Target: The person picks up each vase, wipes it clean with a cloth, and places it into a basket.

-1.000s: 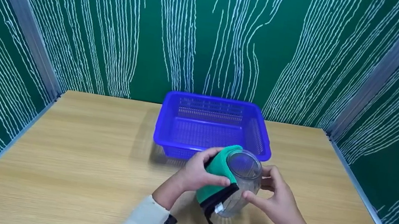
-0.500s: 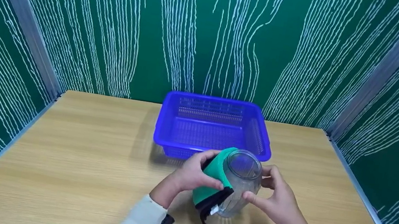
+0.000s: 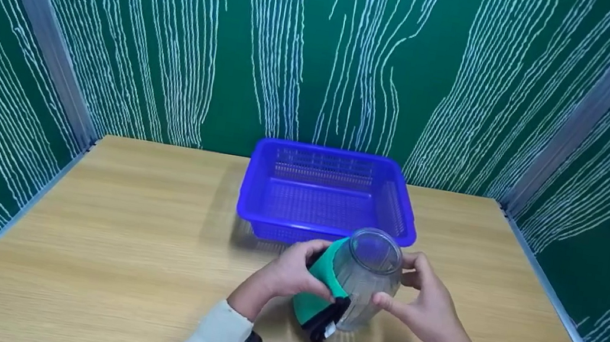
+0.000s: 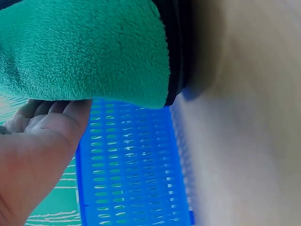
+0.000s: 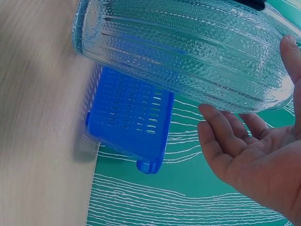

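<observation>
A clear ribbed glass jar [image 3: 369,287] without a lid stands on the table in the head view. My right hand [image 3: 425,310] holds its right side, thumb in front and fingers behind. A fuzzy green cloth [image 3: 311,310] with black edging and a small white tag lies against the jar's left side. My left hand [image 3: 290,273] grips this cloth, with the thumb on the near side. In the left wrist view, the fingers go behind the cloth [image 4: 89,52], so their tips are hidden. The right wrist view shows the textured jar [image 5: 188,59] resting against the right fingers.
Just behind the jar, a blue plastic basket [image 3: 326,231] with slotted walls sits on the wooden table [image 3: 139,243]. Green panels [image 3: 330,79] with white wavy lines enclose the table at the back and both sides.
The green cloth has slid down the jar's left side, and my left hand has moved slightly down and left with it. Jar and right hand have stayed nearly in place.
</observation>
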`<action>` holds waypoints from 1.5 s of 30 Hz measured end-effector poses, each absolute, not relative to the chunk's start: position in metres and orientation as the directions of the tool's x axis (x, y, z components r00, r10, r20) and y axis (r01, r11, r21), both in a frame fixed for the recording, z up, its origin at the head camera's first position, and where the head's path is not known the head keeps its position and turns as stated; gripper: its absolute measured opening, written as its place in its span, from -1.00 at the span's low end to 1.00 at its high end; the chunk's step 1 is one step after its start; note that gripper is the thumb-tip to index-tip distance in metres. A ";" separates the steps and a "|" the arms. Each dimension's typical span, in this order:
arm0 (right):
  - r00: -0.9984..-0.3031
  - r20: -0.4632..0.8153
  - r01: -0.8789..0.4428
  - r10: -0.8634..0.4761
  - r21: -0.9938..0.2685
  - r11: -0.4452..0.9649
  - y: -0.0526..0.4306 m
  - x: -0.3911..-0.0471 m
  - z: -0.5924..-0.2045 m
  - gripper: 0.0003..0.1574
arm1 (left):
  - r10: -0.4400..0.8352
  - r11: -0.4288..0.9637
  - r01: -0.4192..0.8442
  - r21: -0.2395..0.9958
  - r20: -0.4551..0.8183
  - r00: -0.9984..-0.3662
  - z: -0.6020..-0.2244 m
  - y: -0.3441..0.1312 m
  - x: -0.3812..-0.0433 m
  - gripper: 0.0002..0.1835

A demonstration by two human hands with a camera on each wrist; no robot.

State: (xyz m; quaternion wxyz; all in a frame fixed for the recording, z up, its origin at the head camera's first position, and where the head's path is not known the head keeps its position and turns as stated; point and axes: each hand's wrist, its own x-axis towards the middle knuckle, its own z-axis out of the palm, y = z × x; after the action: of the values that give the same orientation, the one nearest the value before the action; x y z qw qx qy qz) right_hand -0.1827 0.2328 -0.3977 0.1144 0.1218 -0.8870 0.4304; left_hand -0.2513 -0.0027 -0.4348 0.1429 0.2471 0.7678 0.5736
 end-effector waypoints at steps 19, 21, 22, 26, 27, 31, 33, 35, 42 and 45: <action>-0.956 0.271 -0.281 -0.111 -0.745 0.604 0.218 -0.166 -0.370 -0.30 | 0.495 0.469 0.231 0.852 -0.037 -0.868 -0.451 0.002 -0.248 -0.21; -0.956 0.271 -0.282 -0.112 -0.744 0.605 0.218 -0.166 -0.370 -0.30 | 0.486 0.491 0.239 0.838 -0.036 -0.873 -0.452 0.004 -0.248 -0.21; -0.956 0.272 -0.282 -0.111 -0.743 0.606 0.218 -0.166 -0.370 -0.31 | 0.482 0.499 0.241 0.833 -0.035 -0.875 -0.452 0.004 -0.247 -0.22; -0.955 0.277 -0.284 -0.108 -0.743 0.607 0.218 -0.166 -0.370 -0.31 | 0.474 0.520 0.244 0.818 -0.038 -0.880 -0.455 0.006 -0.246 -0.24; -0.954 0.279 -0.285 -0.108 -0.743 0.606 0.218 -0.166 -0.370 -0.31 | 0.471 0.527 0.244 0.814 -0.042 -0.881 -0.455 0.007 -0.246 -0.25; -0.952 0.284 -0.292 -0.110 -0.745 0.600 0.218 -0.166 -0.370 -0.31 | 0.461 0.556 0.245 0.794 -0.049 -0.886 -0.458 0.008 -0.246 -0.27; -0.952 0.284 -0.292 -0.112 -0.745 0.600 0.217 -0.166 -0.370 -0.31 | 0.457 0.569 0.248 0.784 -0.050 -0.888 -0.458 0.008 -0.245 -0.28; -0.953 0.283 -0.292 -0.112 -0.743 0.603 0.217 -0.166 -0.370 -0.31 | 0.454 0.582 0.256 0.772 -0.047 -0.890 -0.458 0.008 -0.245 -0.29; -0.956 0.271 -0.279 -0.108 -0.739 0.614 0.217 -0.166 -0.369 -0.31 | 0.433 0.636 0.268 0.724 -0.046 -0.900 -0.456 0.009 -0.242 -0.33; -0.959 0.260 -0.270 -0.109 -0.737 0.619 0.219 -0.166 -0.369 -0.32 | 0.424 0.647 0.267 0.714 -0.046 -0.905 -0.457 0.010 -0.241 -0.33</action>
State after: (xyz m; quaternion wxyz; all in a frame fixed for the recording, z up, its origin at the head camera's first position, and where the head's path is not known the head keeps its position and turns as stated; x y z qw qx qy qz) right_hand -0.1655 0.2185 -0.3695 0.0953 0.1057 -0.8947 0.4233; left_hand -0.2412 0.0105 -0.4569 0.1051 0.1914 0.9015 0.3737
